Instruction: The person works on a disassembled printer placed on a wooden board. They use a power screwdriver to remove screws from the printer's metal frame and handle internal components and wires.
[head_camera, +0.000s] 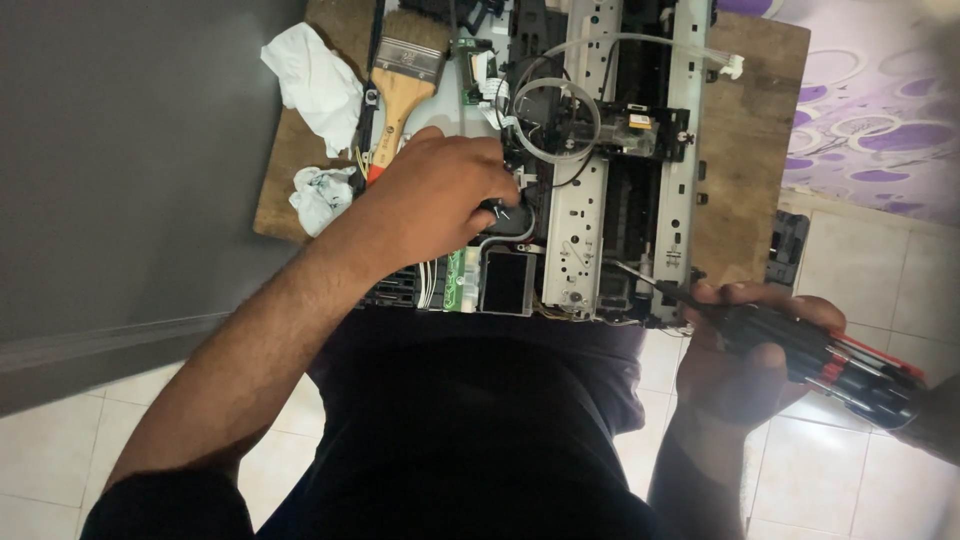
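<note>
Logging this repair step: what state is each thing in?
Printer: cover off, insides bare.
Tube: coiled in a loop.
Brush: lying flat, unheld.
Tissues: crumpled.
Screwdriver: gripped, tip at printer's edge.
Left hand: fingers down inside printer.
Right hand: closed round screwdriver.

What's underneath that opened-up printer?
The disassembled printer rests on a wooden board, bare at both sides, where a paintbrush and crumpled tissues lie. The board's middle, and whatever supports it, is hidden.
</note>
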